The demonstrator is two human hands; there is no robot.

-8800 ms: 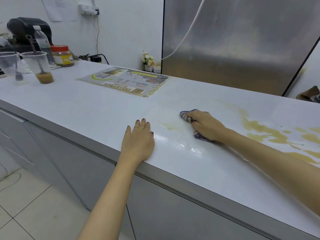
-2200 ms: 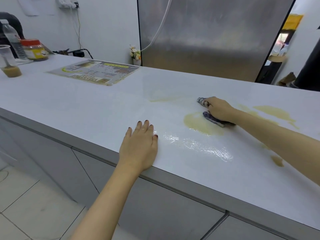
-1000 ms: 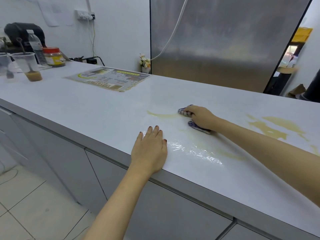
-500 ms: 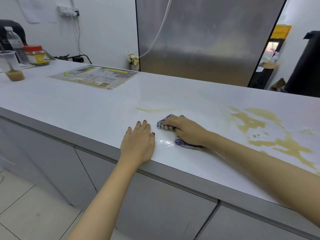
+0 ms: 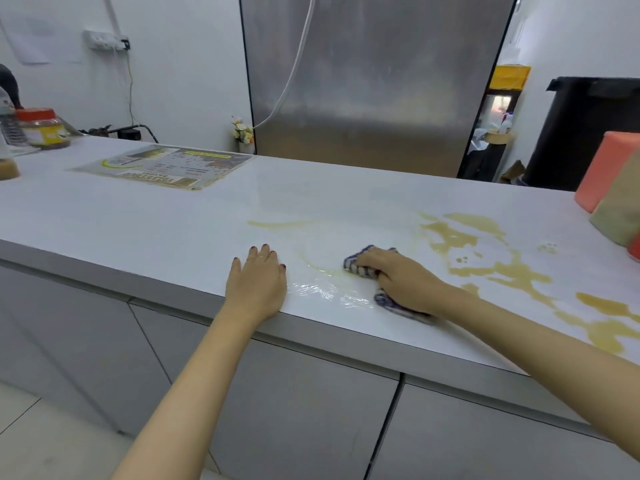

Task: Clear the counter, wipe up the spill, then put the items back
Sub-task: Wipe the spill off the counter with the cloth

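From the head camera: mid-wipe. Rests the left hand (image 5: 258, 284) flat on the front edge of the bench (image 5: 138, 216), fingers straight and close together, holding nothing. Grips a bunched blue-checked cloth (image 5: 358, 266) in the right hand (image 5: 401, 282), fingers curled over it, pressing it down on the bench near the left hand.

Looks cleared already around the working stretch, with a jar (image 5: 43, 131), a cup of brown liquid (image 5: 7, 168) and a printed sheet (image 5: 162, 166) parked well away at the far left, and an orange box (image 5: 602, 171) at the right edge.

Judged as no more than half wiped. Shows a wet sheen (image 5: 329, 292) between the two hands and only a thin yellow streak (image 5: 277, 223) beyond them, but also a broad brown spill (image 5: 485, 258) spread across the bench to the right of the cloth and reaching the front edge.

Left to do: mop that big patch, take off the streak, probably dry the sheen, then bring the items back.
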